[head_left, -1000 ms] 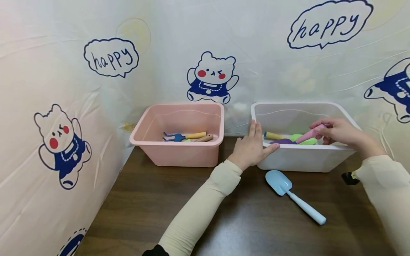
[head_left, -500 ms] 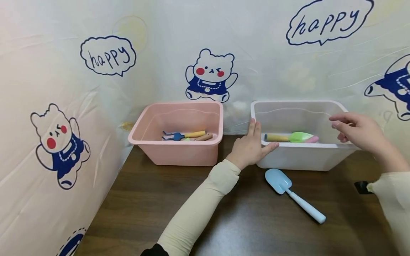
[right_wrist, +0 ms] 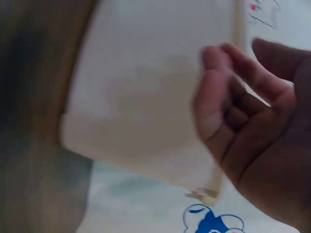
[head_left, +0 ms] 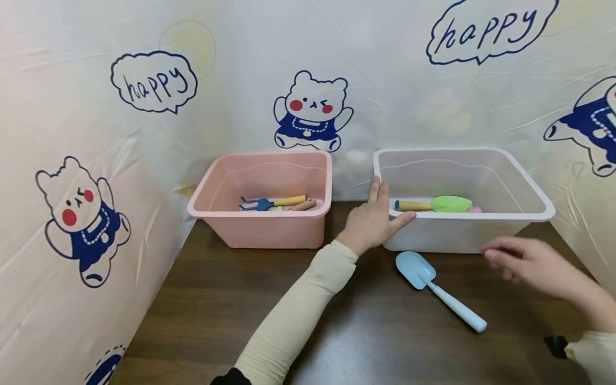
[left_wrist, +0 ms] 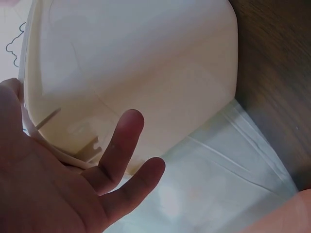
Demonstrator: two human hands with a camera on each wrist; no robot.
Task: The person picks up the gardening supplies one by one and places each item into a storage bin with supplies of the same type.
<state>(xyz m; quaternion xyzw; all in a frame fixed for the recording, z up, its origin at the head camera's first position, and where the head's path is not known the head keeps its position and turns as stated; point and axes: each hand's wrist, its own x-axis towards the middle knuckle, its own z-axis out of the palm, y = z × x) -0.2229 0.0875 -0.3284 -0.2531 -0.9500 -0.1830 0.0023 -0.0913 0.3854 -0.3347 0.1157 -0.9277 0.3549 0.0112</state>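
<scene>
My left hand (head_left: pixel 368 222) rests at the front left corner of the white bin (head_left: pixel 546 211), its fingers along the left rim and its thumb across the front rim. In the left wrist view, two fingers (left_wrist: pixel 124 141) stretch out beside the bin's wall. My right hand (head_left: pixel 534 264) hangs before the bin's right front, loosely curled and holding nothing. Inside the bin lies a green trowel (head_left: pixel 451 203) with a yellow handle; a bit of pink (head_left: pixel 474 209) shows behind its tip. A light blue trowel (head_left: pixel 416 271) with a pale handle lies on the table in front.
To the left stands a pink bin (head_left: pixel 264 230) holding a blue hand fork (head_left: pixel 263 205) with a yellow handle and a brown wooden handle (head_left: pixel 303 205). Both bins stand on the dark wooden table (head_left: pixel 216 321), near the cloth-covered wall (head_left: pixel 404 80).
My right hand has let go of the pink-handled purple tool inside the white bin, then drawn out over the rim, to the right and nearer. My left hand stays at the corner.
</scene>
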